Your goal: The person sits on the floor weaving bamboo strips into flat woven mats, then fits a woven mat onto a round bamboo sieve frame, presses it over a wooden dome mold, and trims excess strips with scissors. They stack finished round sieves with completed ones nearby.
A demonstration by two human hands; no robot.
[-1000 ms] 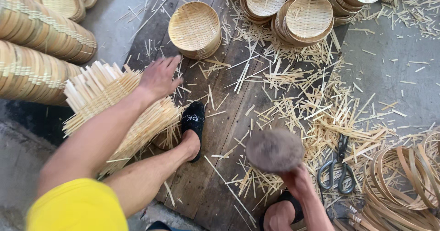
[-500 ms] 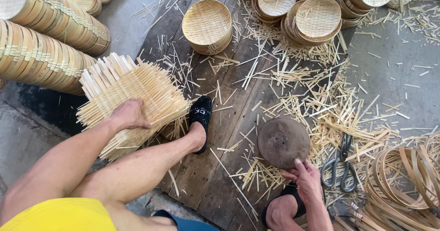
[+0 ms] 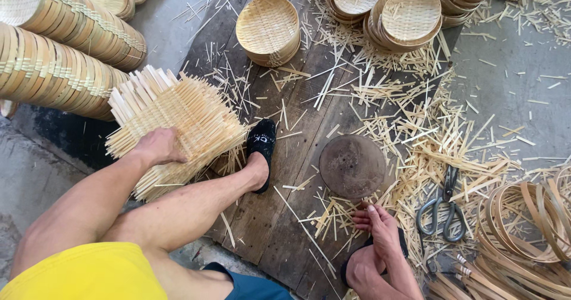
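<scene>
My left hand grips the near edge of a square woven bamboo mat that lies on top of a stack of such mats beside my left leg. My right hand rests low by my right knee, fingers loosely spread over bamboo offcuts, holding nothing. Just beyond it a round, dark wooden disc lies flat on the plank floor. My left foot in a black shoe is planted on the planks between the mats and the disc.
Scissors lie among bamboo scraps at right, beside coiled bamboo hoops. Stacks of finished round baskets stand ahead, and long rows of nested baskets lie at left. Splinters litter the wooden planks.
My left hand has drawn back from reaching over the mat stack and now grips the top mat's near edge. My right hand let go of the round disc, which now lies flat.
</scene>
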